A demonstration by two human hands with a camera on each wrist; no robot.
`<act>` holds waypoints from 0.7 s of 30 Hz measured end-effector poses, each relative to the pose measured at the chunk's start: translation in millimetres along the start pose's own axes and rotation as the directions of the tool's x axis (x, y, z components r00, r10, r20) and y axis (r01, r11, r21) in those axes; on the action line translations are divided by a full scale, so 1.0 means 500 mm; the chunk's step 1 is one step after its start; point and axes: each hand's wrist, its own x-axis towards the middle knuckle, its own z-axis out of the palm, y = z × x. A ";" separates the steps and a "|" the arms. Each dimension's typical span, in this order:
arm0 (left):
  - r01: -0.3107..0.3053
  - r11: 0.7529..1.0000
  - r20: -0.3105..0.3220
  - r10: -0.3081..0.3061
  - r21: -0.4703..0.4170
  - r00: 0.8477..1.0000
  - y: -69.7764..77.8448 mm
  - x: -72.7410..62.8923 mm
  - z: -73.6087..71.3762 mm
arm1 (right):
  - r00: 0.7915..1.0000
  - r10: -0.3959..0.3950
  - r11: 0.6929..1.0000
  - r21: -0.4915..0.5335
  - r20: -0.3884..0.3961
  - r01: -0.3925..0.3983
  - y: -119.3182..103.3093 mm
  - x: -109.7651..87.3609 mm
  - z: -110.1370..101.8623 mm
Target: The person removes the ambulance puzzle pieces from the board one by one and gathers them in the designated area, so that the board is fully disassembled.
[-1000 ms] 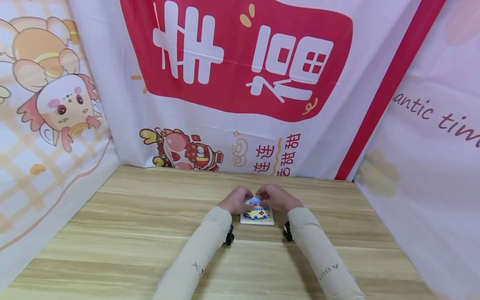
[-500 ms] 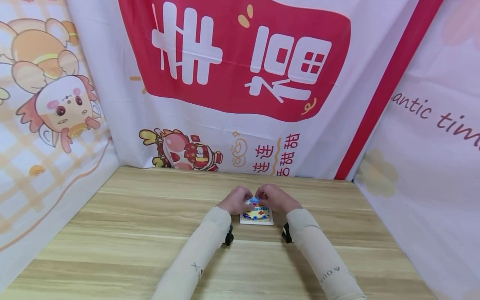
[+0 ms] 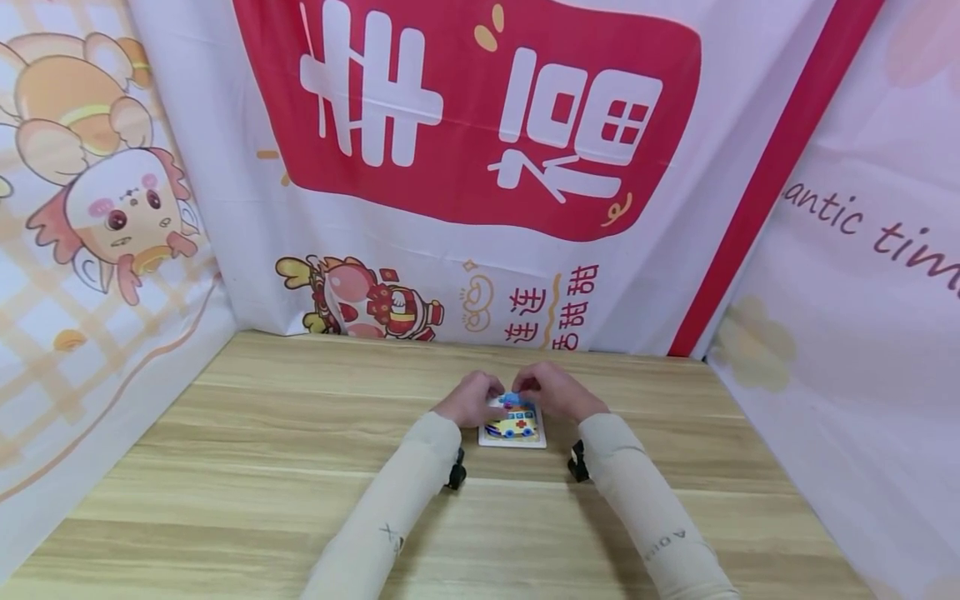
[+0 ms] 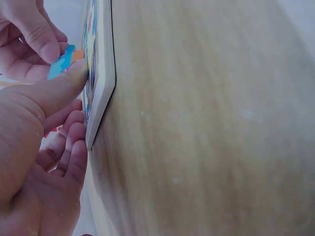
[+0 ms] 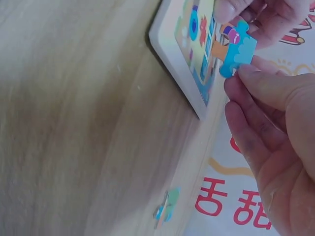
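Note:
A jigsaw puzzle board [image 3: 513, 444] with a pale rim and a yellow ambulance picture lies on the table between both hands. My right hand [image 3: 553, 392] pinches a blue puzzle piece with orange and pink parts [image 5: 238, 54] between thumb and fingers. The piece stands tilted up over the board's far side, as the right wrist view shows. My left hand [image 3: 472, 400] grips the board at its left side, thumb [image 4: 74, 81] on the picture face and fingers curled by the edge. Its thumb tip lies close to the piece's orange part.
Another small puzzle piece, green and blue [image 5: 166, 209], lies on the wooden table [image 3: 480, 533] beyond the board in the right wrist view. Behind the table hangs a printed red and white cloth [image 3: 465, 275], with patterned cloths at both sides.
My right hand has shifted slightly right and away, and the blue piece has tilted a little. My left hand stays at the board's left side.

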 end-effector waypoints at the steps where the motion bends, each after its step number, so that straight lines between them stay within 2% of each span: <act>1: -0.003 1.000 -0.003 0.003 0.001 1.000 0.001 -0.001 -0.001 | 1.000 -0.004 1.000 0.007 -0.001 0.004 0.002 -0.002 -0.003; 7: -0.017 1.000 -0.014 0.017 0.004 1.000 0.005 -0.004 -0.004 | 0.999 -0.035 0.998 0.047 -0.041 0.037 0.016 -0.015 -0.027; 11: -0.001 1.000 -0.011 0.001 0.002 1.000 0.002 -0.005 -0.006 | 0.997 -0.037 0.995 0.094 -0.062 0.043 0.027 -0.020 -0.038; 16: 0.010 1.000 -0.015 -0.010 0.003 1.000 -0.005 -0.001 -0.004 | 0.997 -0.031 0.988 0.149 -0.070 0.041 0.038 -0.021 -0.026; 21: -0.002 1.000 -0.008 0.002 -0.001 1.000 -0.009 0.005 0.004 | 0.998 -0.016 0.989 0.145 -0.063 0.025 0.043 -0.019 -0.006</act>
